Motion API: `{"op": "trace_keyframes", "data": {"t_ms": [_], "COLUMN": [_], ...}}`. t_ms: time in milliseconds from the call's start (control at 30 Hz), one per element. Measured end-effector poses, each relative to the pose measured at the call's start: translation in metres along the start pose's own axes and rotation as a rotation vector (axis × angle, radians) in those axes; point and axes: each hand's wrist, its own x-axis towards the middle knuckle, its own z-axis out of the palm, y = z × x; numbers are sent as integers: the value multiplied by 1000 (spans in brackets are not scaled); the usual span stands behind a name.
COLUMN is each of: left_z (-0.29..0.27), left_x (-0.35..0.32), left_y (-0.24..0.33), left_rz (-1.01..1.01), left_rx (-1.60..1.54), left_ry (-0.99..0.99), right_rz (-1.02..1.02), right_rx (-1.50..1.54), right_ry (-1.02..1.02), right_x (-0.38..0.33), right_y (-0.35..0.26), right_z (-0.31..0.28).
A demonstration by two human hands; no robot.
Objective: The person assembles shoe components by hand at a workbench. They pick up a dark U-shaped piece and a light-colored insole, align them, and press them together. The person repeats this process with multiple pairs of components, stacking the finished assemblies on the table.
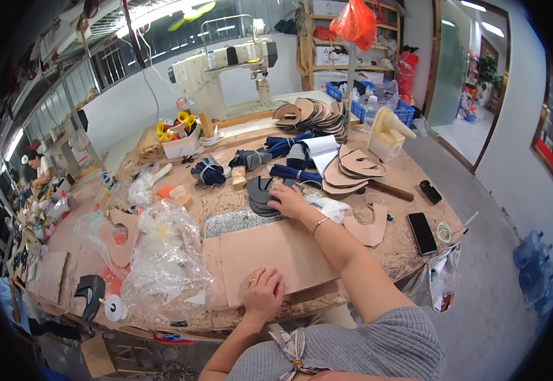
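My right hand (pixel 289 200) reaches forward and rests its fingers on a stack of dark navy cut pieces (pixel 260 193) in the middle of the worn wooden table (pixel 397 247). My left hand (pixel 262 291) lies flat, fingers curled, on the near edge of a large tan cardboard sheet (pixel 276 254) right in front of me. A grey speckled pad (pixel 235 222) sits between the sheet and the navy stack. Neither hand lifts anything.
Crumpled clear plastic bags (pixel 162 260) lie to the left. Tan leather cut pieces (pixel 353 168), bundled blue pieces (pixel 276 149) and a sewing machine (pixel 226 70) stand behind. A black phone (pixel 422 232) lies right. Another person (pixel 38 168) works far left.
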Motion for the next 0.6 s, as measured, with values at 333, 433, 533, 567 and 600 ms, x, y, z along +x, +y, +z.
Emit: {"op": "trace_keyframes", "data": {"t_ms": [333, 433, 533, 567, 600], "left_z": [-3, 3, 6, 5, 5], "left_x": [9, 13, 10, 11, 12], "left_y": [-2, -2, -5, -5, -5], "left_rz": [-1, 13, -18, -22, -29], "left_rx": [37, 11, 57, 65, 73], "left_ry": [-10, -24, -31, -42, -53], "right_rz": [701, 570, 613, 547, 520], "right_rx": [-398, -171, -112, -227, -291], "right_ry": [222, 251, 167, 139, 126], "right_x": [-7, -22, -4, -5, -6], "right_y": [152, 249, 243, 242, 241], "right_z": [-107, -114, -126, -129, -129]}}
